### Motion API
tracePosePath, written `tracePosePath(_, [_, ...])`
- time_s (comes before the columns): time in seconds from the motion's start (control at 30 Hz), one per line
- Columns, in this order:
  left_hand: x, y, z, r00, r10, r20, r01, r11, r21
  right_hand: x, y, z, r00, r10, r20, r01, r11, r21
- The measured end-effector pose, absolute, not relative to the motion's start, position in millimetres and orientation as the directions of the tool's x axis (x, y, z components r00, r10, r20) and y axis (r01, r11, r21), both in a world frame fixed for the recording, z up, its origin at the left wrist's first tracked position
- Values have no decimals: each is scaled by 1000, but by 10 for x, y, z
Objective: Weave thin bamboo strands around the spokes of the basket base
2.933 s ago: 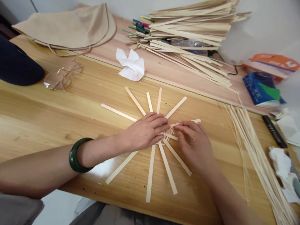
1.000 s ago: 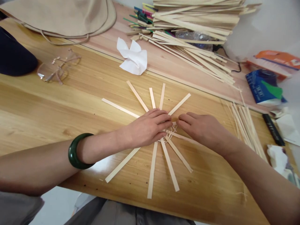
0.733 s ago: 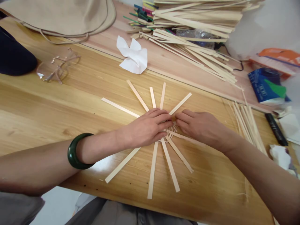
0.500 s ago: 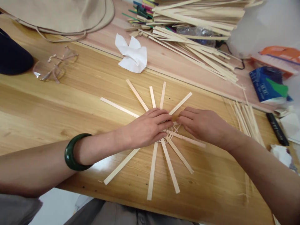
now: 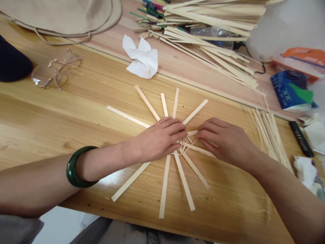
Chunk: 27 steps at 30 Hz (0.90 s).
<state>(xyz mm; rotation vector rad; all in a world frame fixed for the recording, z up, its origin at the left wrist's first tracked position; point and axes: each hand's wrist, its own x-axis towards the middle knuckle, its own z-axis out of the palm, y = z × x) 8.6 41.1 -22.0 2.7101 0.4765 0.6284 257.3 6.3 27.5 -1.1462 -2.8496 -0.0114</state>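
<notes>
Flat pale bamboo strips (image 5: pixel 185 183) fan out on the table like spokes from a small woven centre (image 5: pixel 181 145). My left hand (image 5: pixel 162 137), with a dark green bangle (image 5: pixel 77 166) on the wrist, lies flat over that centre, fingers stretched out on the strips and covering most of it. Just to its right, my right hand (image 5: pixel 220 139) pinches a thin strand (image 5: pixel 191 145) that runs out of the weave. Its fingertips are beside a short spoke pointing right, and the palm side is hidden.
Loose bamboo strips (image 5: pixel 208 20) are heaped at the back, and thinner strands (image 5: pixel 273 139) lie at the right near a black marker (image 5: pixel 301 139). Crumpled white paper (image 5: pixel 142 59), glasses (image 5: pixel 54 71), a beige hat (image 5: pixel 66 17) and a blue packet (image 5: pixel 290 89) stand around.
My right hand has moved slightly right, away from the left hand, drawing the thin strand outward. My left hand stays on the woven centre.
</notes>
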Motion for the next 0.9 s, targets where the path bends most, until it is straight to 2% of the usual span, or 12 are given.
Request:
tracePosePath(0.07, [84, 411, -220, 851, 388, 354, 250, -892, 377, 2582, 4, 227, -685, 718, 125, 720, 693, -30])
tracePosePath(0.17, [84, 411, -224, 850, 390, 355, 252, -892, 375, 2597, -58, 169, -636, 746, 198, 737, 663, -131])
tracePosePath(0.23, [86, 412, -228, 847, 385, 367, 247, -896, 369, 2610, -73, 160, -624, 753, 209, 731, 657, -186])
tracePosePath(0.3, [87, 414, -232, 844, 379, 378, 241, -900, 364, 2622, -69, 169, -619, 761, 192, 738, 648, -190])
tracePosePath(0.7, [85, 420, -213, 856, 384, 347, 239, -888, 393, 2530, 153, 278, -706, 708, 11, 708, 706, 3])
tracePosePath(0.9, [82, 414, -207, 857, 388, 338, 246, -886, 393, 2483, 123, 261, -742, 670, 1, 656, 726, 207])
